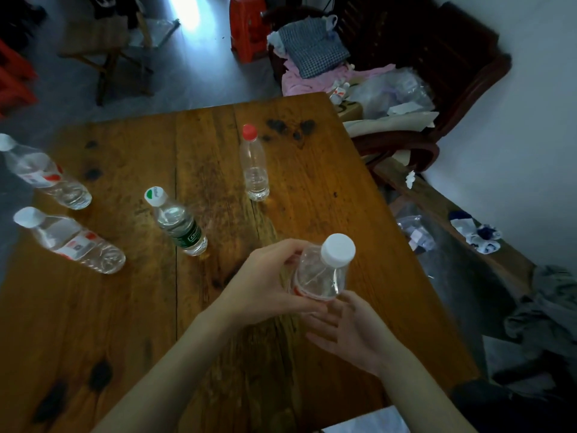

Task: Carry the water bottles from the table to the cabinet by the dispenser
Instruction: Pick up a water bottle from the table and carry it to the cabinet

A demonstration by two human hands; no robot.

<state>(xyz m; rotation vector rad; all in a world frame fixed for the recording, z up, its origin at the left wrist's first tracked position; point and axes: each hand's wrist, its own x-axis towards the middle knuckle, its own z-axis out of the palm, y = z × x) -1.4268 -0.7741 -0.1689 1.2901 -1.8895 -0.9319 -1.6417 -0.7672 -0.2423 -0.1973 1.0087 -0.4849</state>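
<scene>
From my head camera I look down at a brown wooden desk [312, 145] with dark spots on it.

My left hand [268, 289] holds a clear water bottle with a white cap [324, 270]. My fingers and thumb curl round its body. The bottle is up off the desk, over the near right part of it, and its cap points up at me. My right hand [349, 329] is just under the bottle with its fingers straight and spread out. Its fingertips seem to touch the bottom of the bottle, but it is not gripping it.

Four more bottles stand on the desk. A bottle with a red cap [254, 164] stands near the middle, far from my hands. A bottle with a green label [178, 223] stands to the left of my hands. Two bottles with red and white labels are at the left edge, one nearer to me [71, 242] and one farther away [40, 173]. None of them touch each other.

Past the far right corner of the desk is a dark wooden chair [452, 57] piled with clothes and plastic bags. An orange stool [246, 26] stands on the grey floor behind the desk, and a small wooden stool [106, 48] stands farther left.
</scene>
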